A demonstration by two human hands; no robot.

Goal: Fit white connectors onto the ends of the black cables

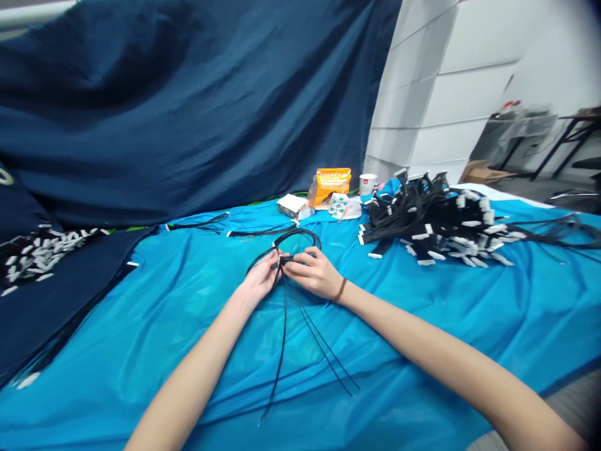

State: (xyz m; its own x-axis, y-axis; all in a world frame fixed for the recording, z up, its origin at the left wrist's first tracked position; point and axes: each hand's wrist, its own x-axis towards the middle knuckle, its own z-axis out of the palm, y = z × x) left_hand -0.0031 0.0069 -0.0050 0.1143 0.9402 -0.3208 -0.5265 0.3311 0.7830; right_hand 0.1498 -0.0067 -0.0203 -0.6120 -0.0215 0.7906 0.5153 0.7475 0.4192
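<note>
My left hand (263,274) and my right hand (313,273) meet over the middle of the blue sheet, both closed on one black wire harness (300,233). Its wires bend in a loop beyond my fingers, and several loose ends hang down toward me. A small white connector shows between my fingertips; the exact grip there is too small to make out. Behind my hands lies another black cable bundle (263,232) with white connector ends, and a further bundle (197,223) rests to its left.
A big heap of black cables with white connectors (422,216) covers the right side. More white-ended cables (42,254) lie on dark cloth at left. At the back stand an orange pouch (332,183), a paper cup (367,183) and a small box (295,205). A dark blue curtain (188,113) hangs behind.
</note>
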